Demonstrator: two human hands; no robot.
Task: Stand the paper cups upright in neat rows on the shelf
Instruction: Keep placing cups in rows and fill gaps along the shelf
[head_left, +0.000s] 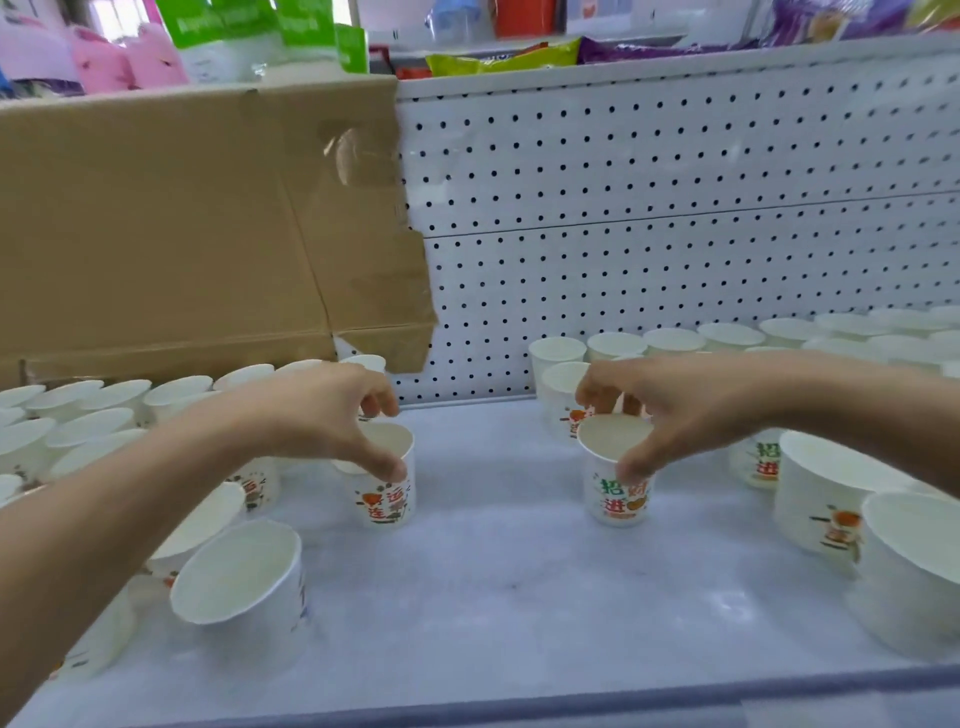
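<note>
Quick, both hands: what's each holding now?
Left hand: grips red-printed cup by its rim.
Right hand: grips green-printed cup by its rim.

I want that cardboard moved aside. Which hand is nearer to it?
Left. The left hand grips the left cup just in front of the cardboard; the right hand grips the right cup, well to its right.
</note>
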